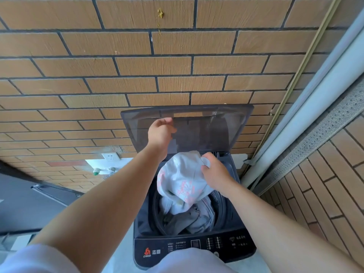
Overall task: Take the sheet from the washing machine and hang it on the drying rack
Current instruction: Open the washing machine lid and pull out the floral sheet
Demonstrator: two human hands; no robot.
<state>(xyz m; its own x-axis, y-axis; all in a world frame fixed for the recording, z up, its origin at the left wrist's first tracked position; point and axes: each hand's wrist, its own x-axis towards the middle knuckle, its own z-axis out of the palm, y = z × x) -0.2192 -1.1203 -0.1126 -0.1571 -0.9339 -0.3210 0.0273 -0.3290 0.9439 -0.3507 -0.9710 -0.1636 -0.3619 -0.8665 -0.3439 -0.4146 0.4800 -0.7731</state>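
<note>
Pinching sheet (183,180) w/ R hand (214,174) at washer (141,229) 1 o'clock, w/ L hand (160,131) loosely curled & empty by lid (208,131) at 12. Pull straight up, slow, shaking clear of grey laundry (189,219) at 6.

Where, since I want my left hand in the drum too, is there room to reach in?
Free: the front of the drum, between the raised sheet and the control panel, above the dark laundry. Crowded: the back right, where the right hand grips the sheet and its bulge fills the opening.

Home laundry corner: top-loading washing machine (195,247) against a brick-tiled wall (118,66), socket (110,156) and taps (104,170) beside it
</note>
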